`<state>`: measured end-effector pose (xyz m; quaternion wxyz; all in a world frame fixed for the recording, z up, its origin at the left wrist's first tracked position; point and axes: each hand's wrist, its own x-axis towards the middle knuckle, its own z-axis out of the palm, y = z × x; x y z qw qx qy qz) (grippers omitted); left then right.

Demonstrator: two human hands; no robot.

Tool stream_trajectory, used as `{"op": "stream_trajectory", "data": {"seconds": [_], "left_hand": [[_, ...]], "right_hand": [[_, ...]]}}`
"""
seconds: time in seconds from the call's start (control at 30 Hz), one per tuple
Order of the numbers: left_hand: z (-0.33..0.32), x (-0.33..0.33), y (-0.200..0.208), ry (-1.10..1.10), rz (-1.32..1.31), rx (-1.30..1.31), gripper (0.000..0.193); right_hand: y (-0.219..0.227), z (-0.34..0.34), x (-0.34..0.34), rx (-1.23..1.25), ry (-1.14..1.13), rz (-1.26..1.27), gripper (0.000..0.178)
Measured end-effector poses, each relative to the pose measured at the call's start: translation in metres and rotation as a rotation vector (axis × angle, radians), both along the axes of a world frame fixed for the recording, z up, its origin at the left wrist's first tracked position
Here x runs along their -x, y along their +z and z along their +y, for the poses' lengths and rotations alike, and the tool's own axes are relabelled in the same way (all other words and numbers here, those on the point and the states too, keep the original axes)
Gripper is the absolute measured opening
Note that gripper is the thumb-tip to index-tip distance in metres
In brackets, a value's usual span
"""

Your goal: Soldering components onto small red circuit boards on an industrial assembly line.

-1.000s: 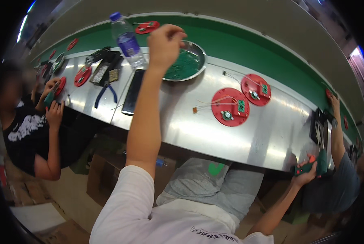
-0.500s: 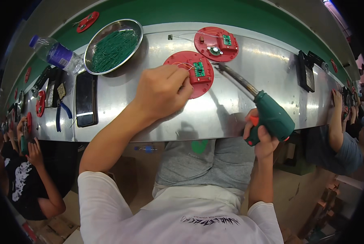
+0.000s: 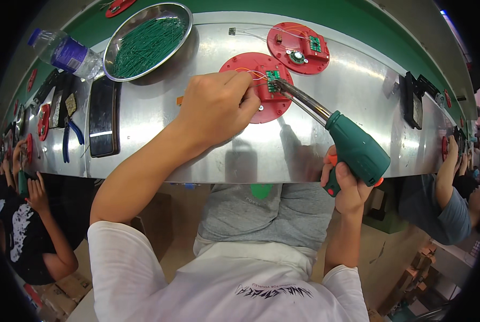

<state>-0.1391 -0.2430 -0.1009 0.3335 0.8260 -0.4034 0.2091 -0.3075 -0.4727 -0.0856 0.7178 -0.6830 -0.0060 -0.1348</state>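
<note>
My right hand point(image 3: 350, 185) grips a green soldering gun point(image 3: 360, 147) with an orange trigger, its long metal tip pointing up and left. That tip meets the small green circuit board point(image 3: 272, 80) on a round red plastic cover point(image 3: 237, 63). My left hand point(image 3: 218, 102) is closed in a pinch over the cover's left side. A thin wire point(image 3: 259, 85) runs from its fingertips toward the board; the rest of it is hidden by the fingers. Thin white and orange wires also join the board. A second red cover point(image 3: 291, 35) with a board and wires lies behind, to the right.
A metal bowl point(image 3: 189, 24) of green wires stands at back left, beside a plastic bottle point(image 3: 68, 53) and a dark phone point(image 3: 103, 118). Blue-handled pliers point(image 3: 73, 137) lie further left. A black holder point(image 3: 411, 102) is at right. Co-workers sit on both sides along the metal bench point(image 3: 159, 134).
The soldering gun's tip has moved from the cover's right edge onto the circuit board. My left hand stays pinched beside the board. The whole view has shifted slightly.
</note>
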Motion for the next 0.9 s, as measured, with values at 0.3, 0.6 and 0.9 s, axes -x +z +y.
{"op": "stream_trajectory", "data": {"seconds": [0.3,0.6,0.9], "left_hand": [[-0.002,-0.001,-0.001,-0.016,0.009,0.005,0.007],[-0.001,-0.002,-0.004,-0.019,0.024,0.000,0.009],[0.001,-0.002,-0.001,-0.025,0.020,0.001,0.009]], "right_hand": [[0.000,-0.008,-0.002,-0.059,0.035,0.046,0.028],[-0.003,-0.004,0.005,0.006,-0.019,-0.010,0.033],[-0.011,-0.001,0.003,-0.018,-0.065,-0.068,0.035]]}}
